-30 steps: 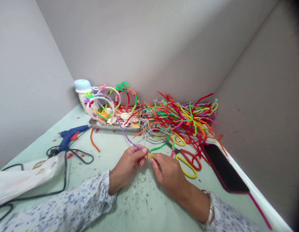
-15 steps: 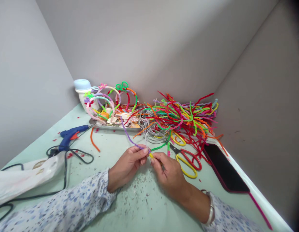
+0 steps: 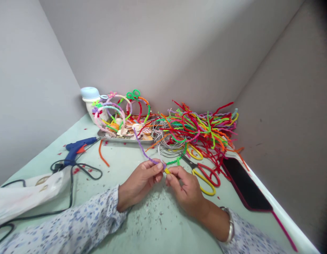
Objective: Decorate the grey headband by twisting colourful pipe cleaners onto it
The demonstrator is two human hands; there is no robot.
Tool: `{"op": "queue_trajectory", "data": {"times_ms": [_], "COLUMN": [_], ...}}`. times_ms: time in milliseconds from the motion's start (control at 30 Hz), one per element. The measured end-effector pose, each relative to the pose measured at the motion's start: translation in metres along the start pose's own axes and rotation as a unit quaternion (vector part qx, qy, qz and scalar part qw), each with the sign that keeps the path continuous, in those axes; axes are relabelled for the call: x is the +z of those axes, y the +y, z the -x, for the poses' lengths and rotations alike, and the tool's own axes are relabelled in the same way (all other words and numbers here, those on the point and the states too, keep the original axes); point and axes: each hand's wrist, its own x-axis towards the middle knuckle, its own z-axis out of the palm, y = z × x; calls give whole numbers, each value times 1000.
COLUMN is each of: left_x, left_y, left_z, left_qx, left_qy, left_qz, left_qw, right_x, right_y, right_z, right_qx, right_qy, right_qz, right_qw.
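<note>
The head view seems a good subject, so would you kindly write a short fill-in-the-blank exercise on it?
1. The strip leading from the left hand toward the tray is ____.
2. The glue gun has a ____ body.
3. The phone lies to the ____ of the right hand.
Missing words: purple; blue; right.
</note>
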Motion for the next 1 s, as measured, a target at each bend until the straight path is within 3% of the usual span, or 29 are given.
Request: {"op": "queue_trajectory", "data": {"times_ms": [433, 700, 1000], "left_x": [-4, -2, -3], "left_y": [-1, -2, -4], "left_z": [0, -1, 0], "left_qx": [-5, 11, 15], "left_qy": [-17, 23, 12], "left_qz": [3, 2, -4], "left_qw": [1000, 1000, 1000], "right_x": [0, 7, 7], "right_y": [0, 2, 5], "right_z": [2, 0, 0], "right_qx": [9, 8, 6], "right_qy": [-20, 79, 78], "right_qz": [-28, 24, 25], "right_qw": [999, 997, 997]}}
